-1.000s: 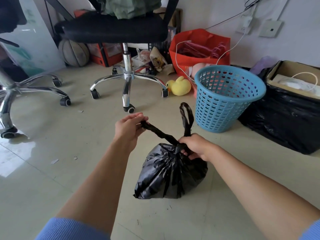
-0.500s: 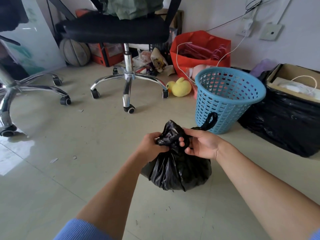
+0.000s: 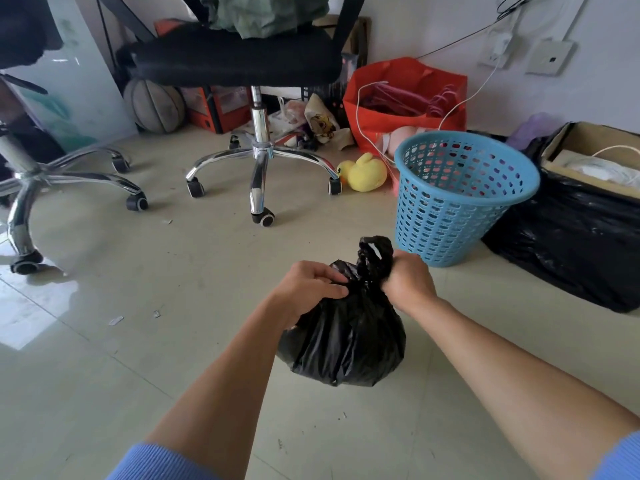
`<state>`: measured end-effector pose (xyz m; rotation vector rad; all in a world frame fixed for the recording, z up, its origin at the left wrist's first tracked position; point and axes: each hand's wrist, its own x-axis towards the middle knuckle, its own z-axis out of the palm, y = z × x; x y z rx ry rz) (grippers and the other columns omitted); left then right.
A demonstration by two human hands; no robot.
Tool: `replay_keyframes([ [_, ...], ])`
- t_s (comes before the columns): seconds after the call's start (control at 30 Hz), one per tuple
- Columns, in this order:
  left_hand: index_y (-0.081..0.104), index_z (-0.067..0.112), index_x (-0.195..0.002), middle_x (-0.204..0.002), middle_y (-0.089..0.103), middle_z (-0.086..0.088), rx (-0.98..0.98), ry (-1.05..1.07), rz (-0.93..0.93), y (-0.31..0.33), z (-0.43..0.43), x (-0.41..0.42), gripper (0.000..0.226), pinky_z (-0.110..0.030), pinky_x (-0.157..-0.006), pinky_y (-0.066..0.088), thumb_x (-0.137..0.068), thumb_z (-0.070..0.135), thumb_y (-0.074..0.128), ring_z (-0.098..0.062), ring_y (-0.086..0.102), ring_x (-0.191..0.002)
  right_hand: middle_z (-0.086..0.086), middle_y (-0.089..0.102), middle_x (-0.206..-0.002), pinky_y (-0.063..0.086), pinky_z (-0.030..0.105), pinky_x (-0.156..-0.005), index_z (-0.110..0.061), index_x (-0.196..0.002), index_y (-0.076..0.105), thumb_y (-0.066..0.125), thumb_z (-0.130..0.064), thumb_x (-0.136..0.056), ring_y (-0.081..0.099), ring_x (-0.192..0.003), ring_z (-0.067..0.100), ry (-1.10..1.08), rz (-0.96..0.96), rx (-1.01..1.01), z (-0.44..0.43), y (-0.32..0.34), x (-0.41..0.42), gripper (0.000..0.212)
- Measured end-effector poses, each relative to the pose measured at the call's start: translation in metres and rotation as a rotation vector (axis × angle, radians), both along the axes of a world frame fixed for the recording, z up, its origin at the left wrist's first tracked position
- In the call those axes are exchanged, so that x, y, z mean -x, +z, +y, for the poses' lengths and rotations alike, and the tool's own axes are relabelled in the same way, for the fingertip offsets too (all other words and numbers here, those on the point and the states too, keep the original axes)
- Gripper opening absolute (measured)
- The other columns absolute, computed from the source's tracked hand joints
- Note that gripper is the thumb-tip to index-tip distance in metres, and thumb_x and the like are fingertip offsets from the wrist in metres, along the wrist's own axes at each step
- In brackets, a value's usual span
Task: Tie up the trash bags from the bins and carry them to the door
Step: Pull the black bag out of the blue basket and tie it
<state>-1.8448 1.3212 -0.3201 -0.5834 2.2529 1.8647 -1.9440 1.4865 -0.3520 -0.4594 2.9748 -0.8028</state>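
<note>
Pale floor tiles [image 3: 104, 341] are running across the whole view, and from the left we are noting an office chair [image 3: 258, 161] on a chrome base, standing well back from the work. Nearer the camera, the left hand [image 3: 310, 287] is curling its fingers into the gathered plastic at the neck of the black trash bag [image 3: 349, 334] and gripping it. The bag is sitting low between the two forearms, out of its bin, on or just above the floor; we cannot tell which. The right hand [image 3: 408, 280] is clenching round the twisted handle loop [image 3: 374, 252], which is standing up above the neck. Just beyond that hand the blue bin [image 3: 460, 202] is standing upright with no liner showing, and a box set in black plastic [image 3: 571, 244] is lying to its right. We are judging the step in hand to be the tying of this bag, with the knot not yet visibly drawn tight. We are judging that the next move calls for both hands to pull against each other to cinch it, then a lift by the loop toward the door, which is not in view.
</note>
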Motion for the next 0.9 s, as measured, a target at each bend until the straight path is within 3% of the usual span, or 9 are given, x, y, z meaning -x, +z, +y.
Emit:
replay_keyframes([
  [0.1, 0.072, 0.018, -0.074, -0.073, 0.064, -0.009, -0.003, -0.095, -0.018, 0.003, 0.011, 0.001, 0.014, -0.033, -0.087, 0.046, -0.074, 0.005, 0.077, -0.022, 0.059, -0.079, 0.005, 0.062, -0.088, 0.045, 0.036, -0.068, -0.018, -0.092, 0.063, 0.053, -0.031, -0.090, 0.060, -0.082, 0.034, -0.061, 0.106, 0.053, 0.001, -0.014, -0.006, 0.017],
  [0.17, 0.073, 0.017, -0.075, -0.071, 0.064, -0.007, 0.000, -0.094, -0.030, 0.001, 0.014, 0.000, 0.013, -0.033, -0.089, 0.047, -0.074, 0.005, 0.076, -0.020, 0.060, -0.081, 0.010, 0.066, -0.090, 0.042, 0.034, -0.067, -0.015, -0.090, 0.064, 0.052, -0.034, -0.091, 0.062, -0.084, 0.035, -0.198, 0.040, 0.209, -0.005, -0.020, -0.012, 0.023],
  [0.27, 0.072, 0.018, -0.075, -0.074, 0.064, -0.006, 0.041, -0.076, -0.087, -0.013, 0.008, -0.006, 0.011, -0.033, -0.087, 0.048, -0.074, 0.008, 0.076, -0.020, 0.059, -0.082, 0.013, 0.069, -0.094, 0.048, 0.034, -0.069, -0.013, -0.091, 0.061, 0.060, -0.030, -0.088, 0.066, -0.089, 0.034, -0.385, -0.249, 0.412, -0.014, -0.032, -0.017, 0.017],
  [0.33, 0.071, 0.020, -0.069, -0.059, 0.061, 0.005, 0.111, -0.108, -0.164, -0.023, -0.001, -0.011, 0.011, -0.022, -0.067, 0.045, -0.075, 0.011, 0.076, -0.014, 0.054, -0.068, 0.010, 0.070, -0.095, 0.058, 0.041, -0.073, -0.014, -0.094, 0.063, 0.065, -0.025, -0.086, 0.067, -0.087, 0.029, -0.313, -0.562, 0.551, -0.014, -0.037, -0.021, 0.014],
  [0.43, 0.067, 0.018, -0.061, -0.045, 0.055, 0.009, 0.156, 0.034, -0.136, -0.030, -0.015, -0.012, 0.019, -0.014, -0.045, 0.037, -0.078, 0.009, 0.071, -0.009, 0.047, -0.051, 0.002, 0.073, -0.093, 0.054, 0.032, -0.063, -0.020, -0.090, 0.069, 0.073, -0.029, -0.080, 0.068, -0.086, 0.017, -0.179, -0.868, 0.620, 0.000, -0.030, -0.020, 0.014],
  [0.57, 0.067, 0.014, -0.078, -0.065, 0.058, 0.003, 0.226, 0.332, 0.107, -0.028, -0.021, 0.009, 0.018, -0.020, -0.051, 0.038, -0.080, 0.000, 0.056, -0.011, 0.049, -0.056, 0.002, 0.068, -0.078, 0.051, 0.029, -0.056, -0.017, -0.086, 0.065, 0.066, -0.035, -0.080, 0.066, -0.069, 0.016, -0.467, -0.720, 0.843, 0.015, -0.015, -0.009, 0.019],
  [0.73, 0.071, 0.015, -0.102, -0.088, 0.065, 0.006, 0.343, 0.128, 0.183, -0.030, 0.008, 0.045, 0.029, -0.008, -0.044, 0.036, -0.088, 0.002, 0.049, -0.001, 0.049, -0.050, 0.006, 0.061, -0.076, 0.040, 0.026, -0.049, -0.015, -0.083, 0.052, 0.052, -0.034, -0.091, 0.056, -0.062, 0.020, -0.764, -0.716, 0.854, 0.025, -0.023, -0.017, 0.021],
  [0.8, 0.070, 0.014, -0.110, -0.093, 0.068, 0.001, 0.333, -0.046, 0.126, -0.033, 0.022, 0.052, 0.031, -0.009, -0.052, 0.042, -0.088, 0.002, 0.050, 0.000, 0.055, -0.056, 0.009, 0.062, -0.079, 0.037, 0.025, -0.047, -0.014, -0.085, 0.053, 0.050, -0.034, -0.092, 0.055, -0.064, 0.022, -0.776, -0.779, 0.860, 0.030, -0.026, -0.020, 0.022],
  [0.9, 0.066, 0.022, -0.118, -0.114, 0.069, 0.004, 0.350, -0.350, 0.011, -0.036, 0.036, 0.056, 0.040, -0.026, -0.091, 0.049, -0.081, 0.007, 0.058, -0.010, 0.064, -0.094, 0.009, 0.064, -0.079, 0.041, 0.026, -0.049, -0.015, -0.080, 0.057, 0.051, -0.034, -0.092, 0.058, -0.064, 0.023, -0.780, -0.803, 0.887, 0.036, -0.026, -0.020, 0.023],
])
